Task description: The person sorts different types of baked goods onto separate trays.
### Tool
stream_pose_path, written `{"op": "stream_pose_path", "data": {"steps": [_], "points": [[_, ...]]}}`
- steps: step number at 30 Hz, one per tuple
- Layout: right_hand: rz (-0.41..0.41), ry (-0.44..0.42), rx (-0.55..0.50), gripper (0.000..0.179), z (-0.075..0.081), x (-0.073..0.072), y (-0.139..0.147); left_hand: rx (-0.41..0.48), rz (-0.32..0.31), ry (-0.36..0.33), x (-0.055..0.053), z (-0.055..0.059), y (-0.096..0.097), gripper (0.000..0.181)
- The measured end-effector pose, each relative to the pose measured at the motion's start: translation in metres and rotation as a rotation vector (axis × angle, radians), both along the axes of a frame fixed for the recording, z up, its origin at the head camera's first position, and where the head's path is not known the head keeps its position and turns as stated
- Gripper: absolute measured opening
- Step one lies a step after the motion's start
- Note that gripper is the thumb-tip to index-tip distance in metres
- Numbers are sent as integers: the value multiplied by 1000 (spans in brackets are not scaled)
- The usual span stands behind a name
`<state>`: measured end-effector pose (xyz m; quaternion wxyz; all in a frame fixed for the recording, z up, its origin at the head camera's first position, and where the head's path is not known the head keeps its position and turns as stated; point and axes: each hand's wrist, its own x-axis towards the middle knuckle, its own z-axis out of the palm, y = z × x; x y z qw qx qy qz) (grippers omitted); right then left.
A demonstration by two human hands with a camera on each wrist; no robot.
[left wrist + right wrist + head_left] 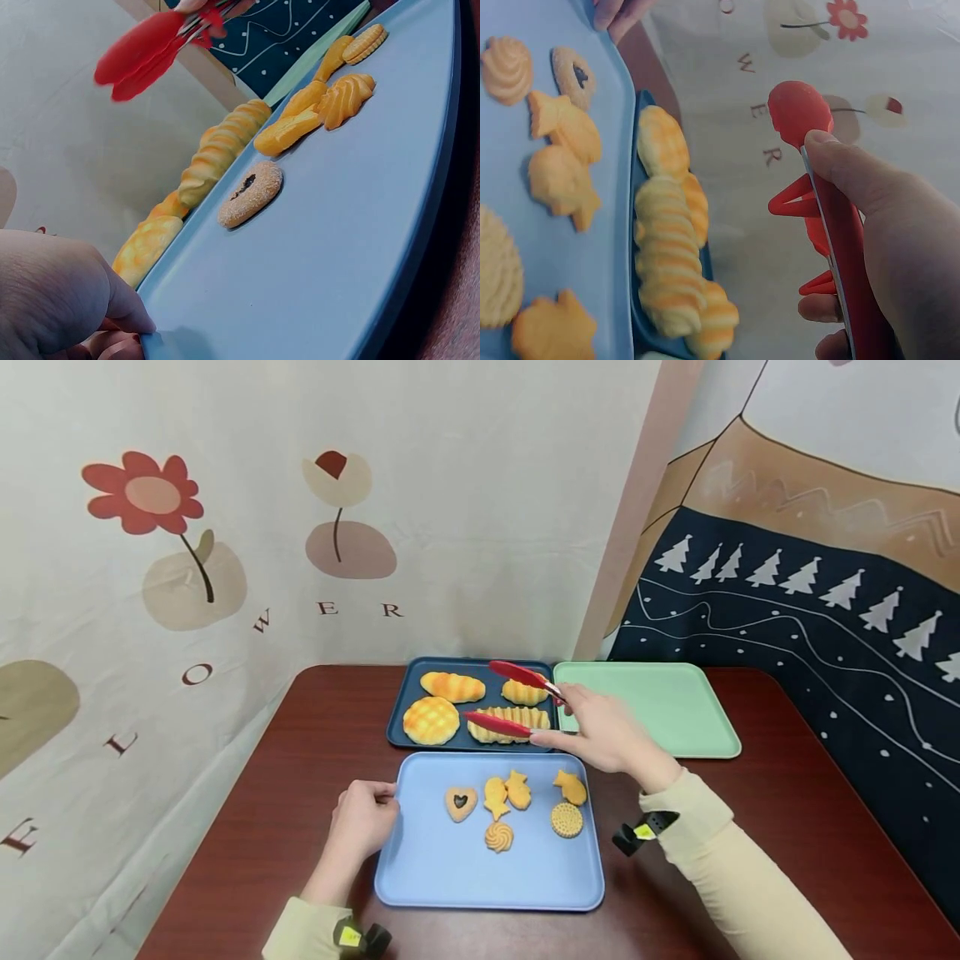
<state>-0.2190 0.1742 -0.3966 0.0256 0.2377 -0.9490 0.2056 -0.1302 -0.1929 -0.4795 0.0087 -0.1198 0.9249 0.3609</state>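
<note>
My left hand (363, 814) pinches the left rim of a light blue tray (442, 877), thumb over the edge and other fingers below it. My right hand (611, 731) grips a pair of red-tipped tongs (498, 724), arms spread apart with nothing between them. They hang over a dark blue tray (397, 722) of bread. Under the tongs lie a long ridged bread roll (534, 718) and a smaller roll (524, 695). On the light blue tray sit a heart-shaped cookie (461, 803), fish-shaped cookies (496, 795), a swirl cookie (498, 837) and a round cookie (567, 820).
A pale green tray (675, 718) stands at the back right, beside the dark one. An oval loaf (453, 687) and a round checked bun (431, 721) lie on the dark tray's left half. Behind the brown table (300, 727) hangs a printed curtain (465, 527).
</note>
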Motion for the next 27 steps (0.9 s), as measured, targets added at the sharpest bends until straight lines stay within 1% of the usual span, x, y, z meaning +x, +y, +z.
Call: {"op": "stream_pose_path", "data": {"steps": [3, 7, 11, 15, 18, 20, 22, 27], "points": [[-14, 28, 15, 97, -2, 10, 14, -2, -7, 8, 0, -1, -1, 32], [-12, 60, 30, 95, -6, 24, 26, -2, -9, 12, 0, -2, -1, 32], [-8, 75, 46, 93, -11, 38, 38, 2, -12, 16, -1, -2, -1, 32], [-15, 85, 88, 89, -17, 52, 47, 6, -9, 13, -1, -3, -1, 33], [-14, 96, 114, 84, -21, 60, 52, 7, -2, 7, -2, -4, -1, 34], [-9, 104, 129, 85, -24, 64, 54, 8, -1, 4, -3, -4, -1, 34], [-10, 97, 142, 88, -27, 68, 56, 7, -4, 5, -3, -4, -1, 33], [-3, 50, 176, 96, -35, 74, 56, 4, -11, 12, -2, -4, -1, 32]]}}
